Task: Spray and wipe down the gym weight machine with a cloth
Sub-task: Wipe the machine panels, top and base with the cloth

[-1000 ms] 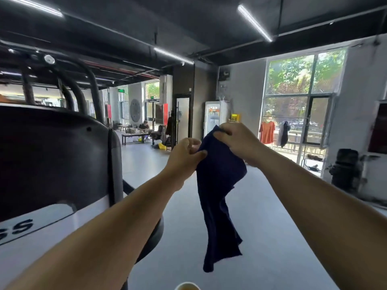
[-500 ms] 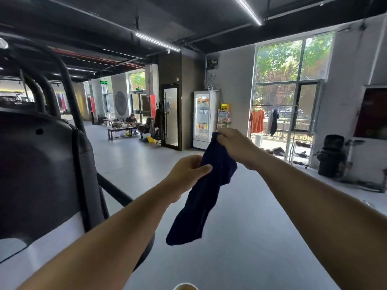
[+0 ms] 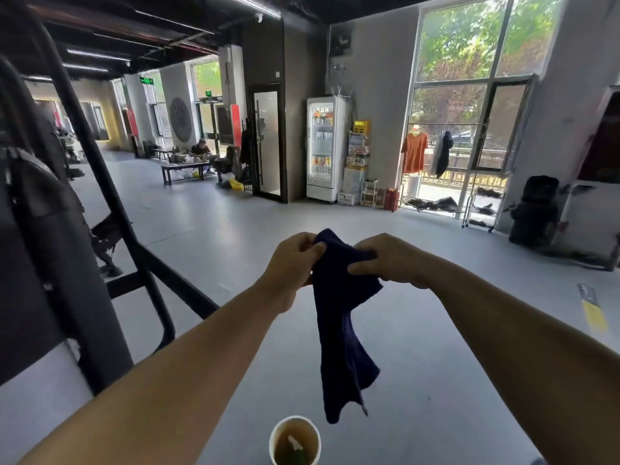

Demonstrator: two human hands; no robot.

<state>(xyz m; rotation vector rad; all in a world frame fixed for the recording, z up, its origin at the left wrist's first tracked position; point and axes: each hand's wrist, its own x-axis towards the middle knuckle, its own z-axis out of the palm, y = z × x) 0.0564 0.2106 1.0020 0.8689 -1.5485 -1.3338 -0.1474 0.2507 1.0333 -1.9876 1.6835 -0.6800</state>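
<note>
A dark blue cloth (image 3: pixel 342 330) hangs in the air in front of me, above the grey floor. My left hand (image 3: pixel 292 263) pinches its top left corner. My right hand (image 3: pixel 392 260) grips the top right part, fingers curled round the fabric. The rest of the cloth dangles down between my forearms. The black weight machine (image 3: pixel 50 263) stands at the left edge, with its slanted black frame bar (image 3: pixel 110 196) and a white lower panel. Both hands are well to the right of it and touch nothing of it. No spray bottle is in view.
A white paper cup (image 3: pixel 295 441) with brownish liquid sits at the bottom, right under the cloth. Far back stand a drinks fridge (image 3: pixel 323 149), a glass door, a low bench with a seated person (image 3: pixel 201 151), and a clothes rack by the window (image 3: pixel 446 156).
The camera tilted down, so the hands and cloth sit lower in view and the cup shows fully. The cloth hangs straighter now, gripped at the top by both hands.
</note>
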